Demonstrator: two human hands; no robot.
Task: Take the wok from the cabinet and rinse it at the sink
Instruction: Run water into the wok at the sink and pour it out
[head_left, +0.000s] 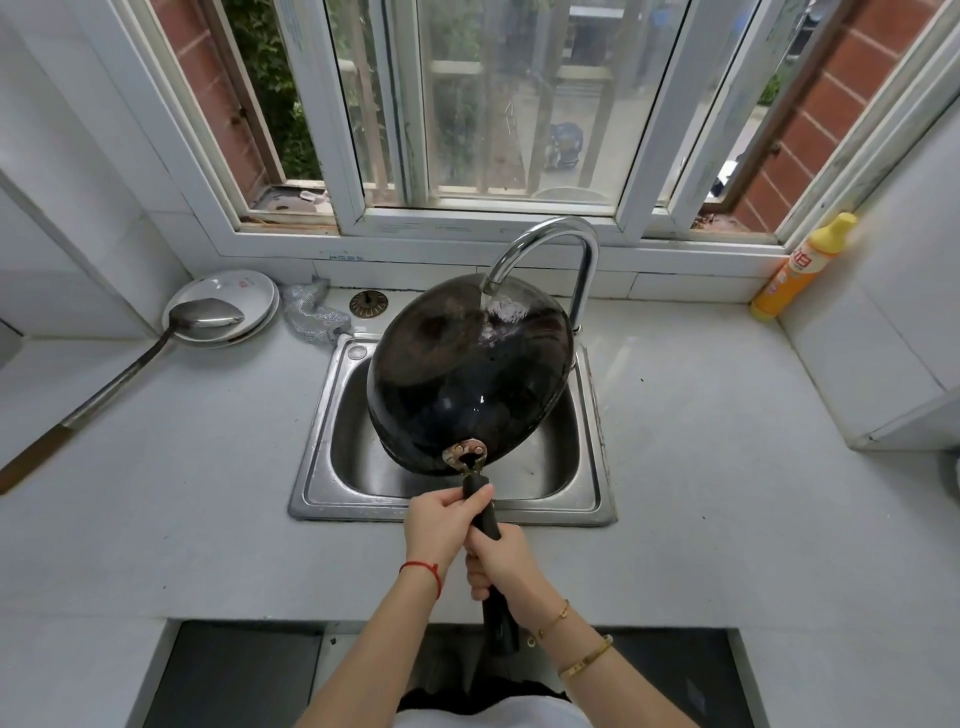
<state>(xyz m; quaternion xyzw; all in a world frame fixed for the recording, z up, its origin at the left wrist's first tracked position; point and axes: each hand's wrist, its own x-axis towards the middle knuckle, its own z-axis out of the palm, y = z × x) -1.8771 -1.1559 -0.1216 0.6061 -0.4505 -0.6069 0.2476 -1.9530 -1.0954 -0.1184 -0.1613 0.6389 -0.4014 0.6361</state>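
Note:
The black wok is turned upside down and tilted over the steel sink, its rounded underside facing me. Water runs from the curved chrome faucet onto the far part of that underside. Both hands grip the wok's long black handle. My left hand holds it near the metal bracket, close to the wok. My right hand holds it further back, toward me. The inside of the wok is hidden.
A metal ladle rests on stacked white plates at the back left, its handle stretching along the grey counter. A steel scouring pad lies beside them. A yellow detergent bottle stands at the back right by the window.

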